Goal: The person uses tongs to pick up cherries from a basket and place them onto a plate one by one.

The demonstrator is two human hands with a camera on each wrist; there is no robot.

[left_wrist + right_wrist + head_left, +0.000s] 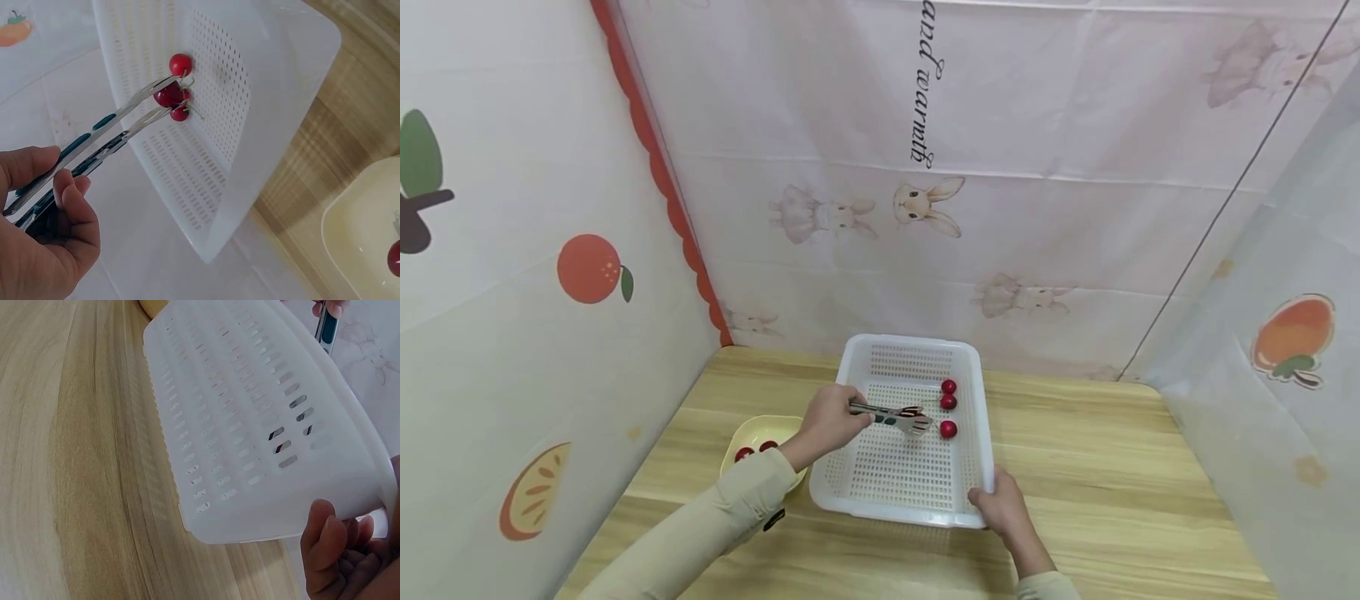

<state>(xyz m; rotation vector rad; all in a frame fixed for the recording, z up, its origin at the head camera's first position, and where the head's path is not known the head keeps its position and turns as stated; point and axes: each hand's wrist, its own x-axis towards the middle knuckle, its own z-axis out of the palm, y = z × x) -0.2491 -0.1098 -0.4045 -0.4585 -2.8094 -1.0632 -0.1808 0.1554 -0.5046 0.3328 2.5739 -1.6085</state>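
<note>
My left hand (835,414) grips metal tongs (883,414) with dark green handle grips, over the white perforated basket (898,516). Between the tongs' tips sits a dark red cherry (166,96), seen best in the left wrist view. Several red cherries are in the basket; one cherry (948,429) lies near the right wall, and two more lie close together behind it. With thumb and fingers, my right hand (1002,508) holds the basket's rim at its near right corner. In the right wrist view the fingers (322,534) curl against the basket's outer side.
Left of the basket, partly behind my left forearm, stands a pale yellow dish (751,432) with red cherries in it. The wooden table (1090,467) meets printed cloth walls (865,275) at the back and sides.
</note>
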